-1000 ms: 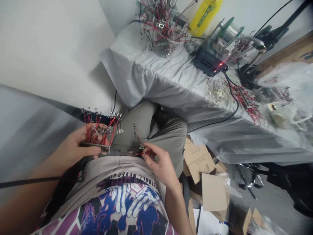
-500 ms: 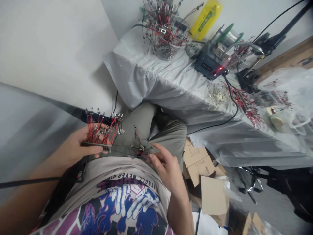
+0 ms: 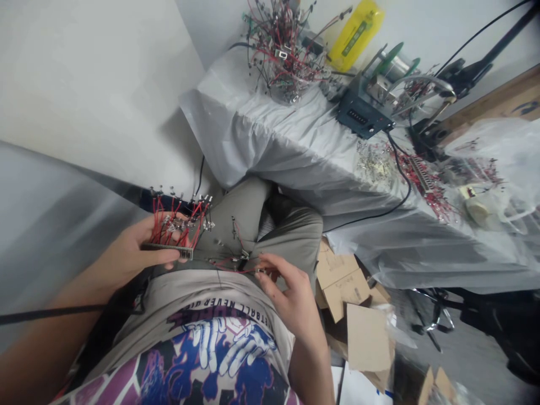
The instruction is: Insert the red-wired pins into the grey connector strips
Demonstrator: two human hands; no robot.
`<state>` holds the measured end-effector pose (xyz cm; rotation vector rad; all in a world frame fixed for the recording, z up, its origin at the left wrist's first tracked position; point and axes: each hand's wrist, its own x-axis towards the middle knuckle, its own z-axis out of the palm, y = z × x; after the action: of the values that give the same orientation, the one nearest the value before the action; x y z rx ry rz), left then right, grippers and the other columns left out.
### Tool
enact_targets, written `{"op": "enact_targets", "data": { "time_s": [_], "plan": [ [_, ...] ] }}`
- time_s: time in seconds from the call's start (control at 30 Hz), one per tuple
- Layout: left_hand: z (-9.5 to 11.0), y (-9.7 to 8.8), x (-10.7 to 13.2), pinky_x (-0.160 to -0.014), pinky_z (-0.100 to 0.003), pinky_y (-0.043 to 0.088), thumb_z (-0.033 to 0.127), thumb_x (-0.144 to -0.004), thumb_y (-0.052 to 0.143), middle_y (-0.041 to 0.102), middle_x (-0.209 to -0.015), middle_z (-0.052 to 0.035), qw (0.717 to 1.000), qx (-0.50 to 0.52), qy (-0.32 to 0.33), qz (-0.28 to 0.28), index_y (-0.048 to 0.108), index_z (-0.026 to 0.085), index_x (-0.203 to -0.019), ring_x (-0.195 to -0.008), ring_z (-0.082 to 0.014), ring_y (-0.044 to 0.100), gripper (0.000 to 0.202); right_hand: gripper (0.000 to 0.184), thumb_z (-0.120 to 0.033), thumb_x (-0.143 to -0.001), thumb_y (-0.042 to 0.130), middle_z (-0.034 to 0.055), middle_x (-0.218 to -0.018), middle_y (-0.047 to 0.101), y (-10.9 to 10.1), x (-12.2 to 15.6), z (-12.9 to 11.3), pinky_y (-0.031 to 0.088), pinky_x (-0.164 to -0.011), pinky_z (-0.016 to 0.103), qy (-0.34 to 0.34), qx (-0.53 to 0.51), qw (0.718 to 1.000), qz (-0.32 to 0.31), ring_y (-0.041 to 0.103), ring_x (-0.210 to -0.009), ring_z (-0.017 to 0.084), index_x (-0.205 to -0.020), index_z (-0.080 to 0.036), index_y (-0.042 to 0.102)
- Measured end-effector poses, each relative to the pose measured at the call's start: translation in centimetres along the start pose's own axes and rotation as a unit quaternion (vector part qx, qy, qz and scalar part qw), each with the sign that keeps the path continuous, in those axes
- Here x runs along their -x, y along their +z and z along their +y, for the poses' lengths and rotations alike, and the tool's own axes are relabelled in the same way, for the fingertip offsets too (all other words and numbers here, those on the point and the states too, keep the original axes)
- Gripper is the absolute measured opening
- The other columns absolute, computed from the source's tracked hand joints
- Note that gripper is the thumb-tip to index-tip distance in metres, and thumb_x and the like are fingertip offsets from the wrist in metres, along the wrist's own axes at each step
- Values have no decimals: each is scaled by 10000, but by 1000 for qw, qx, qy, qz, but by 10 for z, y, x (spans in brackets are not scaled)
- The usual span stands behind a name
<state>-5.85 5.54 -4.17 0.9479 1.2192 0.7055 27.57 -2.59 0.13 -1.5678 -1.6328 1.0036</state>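
My left hand (image 3: 126,256) grips a narrow dark strip (image 3: 169,248) from which several red wires with small metal switches (image 3: 181,216) stand up. My right hand (image 3: 291,292) rests on my lap, thumb and fingers pinched on a small red-wired part (image 3: 259,271). More loose wired parts (image 3: 234,247) lie on my grey trousers between the two hands. Both hands sit low in the picture, above my printed shirt.
A table under grey plastic sheet (image 3: 304,152) stands ahead. On it are a tangled heap of red-wired parts (image 3: 282,45), a yellow bottle (image 3: 354,31), a dark soldering station (image 3: 363,115) and a black cable (image 3: 400,185). Cardboard pieces (image 3: 354,304) lie on the floor to the right.
My right hand has shifted slightly right on my lap and closed its fingers on a small wired part. The left hand with the strip has stayed where it was. The station's red light no longer shows.
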Motion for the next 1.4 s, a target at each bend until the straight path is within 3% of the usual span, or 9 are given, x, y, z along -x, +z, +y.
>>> {"op": "enact_targets", "data": {
  "time_s": [0.27,0.5,0.63,0.8,1.0,1.17,1.33,1.4],
  "plan": [
    [0,-1,0,-625,-233,604,379,-767,977,750,-1031,-27,1000,0,11,-11,596,242,-1373,-787,-206,769,728,213,-208,-1029,699,0,-1079,798,1,-3,-4,578,-828,263,-48,15,998,38,693,-884,137,-1228,-272,743],
    [5,3,0,-671,-270,611,408,-733,966,776,-1084,-53,1000,-26,-16,-2,577,222,-1417,-843,-235,770,808,261,-126,-1013,673,48,-1149,795,11,-8,6,548,-962,363,3,132,987,-94,720,-1056,224,-1232,-238,757],
    [12,13,2,-849,-305,605,347,-761,925,786,-1103,-54,999,-30,-26,-6,610,215,-1390,-971,-240,761,716,236,-97,-1010,647,52,-1113,796,21,-10,9,540,-927,336,22,144,982,-124,737,-1039,221,-1137,-228,797],
    [8,18,4,-910,-302,560,292,-748,906,754,-1021,-28,999,-27,-13,-17,656,227,-1336,-978,-217,744,643,245,-106,-1020,624,50,-1067,787,40,-15,11,548,-891,298,4,100,989,-109,748,-981,194,-1092,-236,819],
    [1,12,3,-949,-317,553,318,-779,885,789,-1115,-62,994,-78,-42,-67,600,203,-1460,-1048,-245,751,747,210,-131,-1019,624,66,-1070,785,58,-21,13,561,-923,281,-35,33,997,-64,740,-985,182,-1086,-199,810],
    [-2,7,-2,-1054,-364,525,320,-823,849,773,-1158,-83,987,-118,-56,-92,553,181,-1502,-1174,-277,726,754,185,-187,-1041,630,61,-1092,788,50,-23,12,566,-948,285,-44,12,999,-27,736,-1008,178,-1105,-211,801],
    [-4,8,-3,-1059,-377,522,315,-794,870,781,-1131,-74,991,-97,-41,-78,610,196,-1416,-1138,-277,738,685,201,-141,-1033,630,44,-1112,780,34,-16,11,550,-944,306,-15,49,995,-84,731,-1022,181,-1115,-224,794],
    [-4,9,-2,-1037,-369,529,298,-762,879,797,-1108,-70,994,-80,-43,-64,621,199,-1410,-1103,-275,754,704,203,-147,-1038,625,51,-1118,775,29,-11,9,550,-936,316,-20,50,995,-79,728,-1026,189,-1123,-227,791]
  ]
}}
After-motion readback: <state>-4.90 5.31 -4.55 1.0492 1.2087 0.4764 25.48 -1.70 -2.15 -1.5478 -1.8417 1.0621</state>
